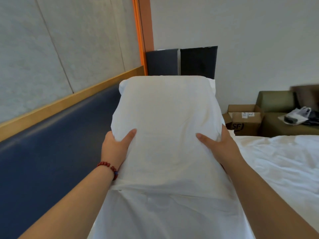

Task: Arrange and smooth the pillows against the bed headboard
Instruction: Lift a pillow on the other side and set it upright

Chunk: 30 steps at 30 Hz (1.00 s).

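Two hands are closed on one white pillow, which is stretched lengthwise away from the camera, just beside the blue padded headboard on the left. The left hand is set on the pillow's left edge. Its thumb is laid across the top face and its fingers are wrapped out of sight round the side, so the grip is closed on the pillow. The right hand is placed the same way on the right edge, thumb on top and fingers hidden, with its grip also closed on the pillow. A red bead bracelet is worn on the left wrist.

It cannot be told whether the pillow is lifted or resting. More white fabric is seen at its near end, and it cannot be told whether that is a second pillow. A wooden trim runs along the top of the headboard. Two dark panels are stood against the wall beyond the pillow's far end. A rumpled white duvet is spread on the bed to the right. Beyond it, a cardboard box is set beside an olive sofa, on which a plastic bag is lying.
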### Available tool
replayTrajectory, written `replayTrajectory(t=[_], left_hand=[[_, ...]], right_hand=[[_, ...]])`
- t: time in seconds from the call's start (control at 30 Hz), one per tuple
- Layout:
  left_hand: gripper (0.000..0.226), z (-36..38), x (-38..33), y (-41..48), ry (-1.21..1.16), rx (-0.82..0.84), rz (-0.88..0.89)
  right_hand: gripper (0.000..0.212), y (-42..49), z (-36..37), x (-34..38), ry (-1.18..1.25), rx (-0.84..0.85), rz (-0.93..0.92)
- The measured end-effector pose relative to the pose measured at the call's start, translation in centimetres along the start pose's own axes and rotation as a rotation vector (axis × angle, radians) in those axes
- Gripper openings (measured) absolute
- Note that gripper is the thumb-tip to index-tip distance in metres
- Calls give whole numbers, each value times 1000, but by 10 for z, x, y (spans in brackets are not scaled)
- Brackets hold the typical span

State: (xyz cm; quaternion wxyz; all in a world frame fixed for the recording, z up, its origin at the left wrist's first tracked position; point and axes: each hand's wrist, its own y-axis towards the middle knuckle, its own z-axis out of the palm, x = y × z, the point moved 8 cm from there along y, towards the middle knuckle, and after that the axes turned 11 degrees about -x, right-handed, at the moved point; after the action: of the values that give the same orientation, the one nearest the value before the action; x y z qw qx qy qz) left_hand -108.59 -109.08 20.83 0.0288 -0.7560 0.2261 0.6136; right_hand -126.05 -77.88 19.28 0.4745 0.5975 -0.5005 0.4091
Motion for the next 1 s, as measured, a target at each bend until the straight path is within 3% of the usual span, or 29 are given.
replayTrajectory(t=[0.33,0.67,0.87,1.0], left_hand=[[52,131,114,113,16,87,-102],[63,253,252,232,108,159,-150],[61,301,336,257,202,230,-216],[84,322,393,263,245,242,-316]], right_hand=[[119,120,102,-100,-208,-60,74],[105,227,229,-217,-266,-81,139],[101,247,292,-319,-454,22,271],[95,244,307,-366,-598,29,380]])
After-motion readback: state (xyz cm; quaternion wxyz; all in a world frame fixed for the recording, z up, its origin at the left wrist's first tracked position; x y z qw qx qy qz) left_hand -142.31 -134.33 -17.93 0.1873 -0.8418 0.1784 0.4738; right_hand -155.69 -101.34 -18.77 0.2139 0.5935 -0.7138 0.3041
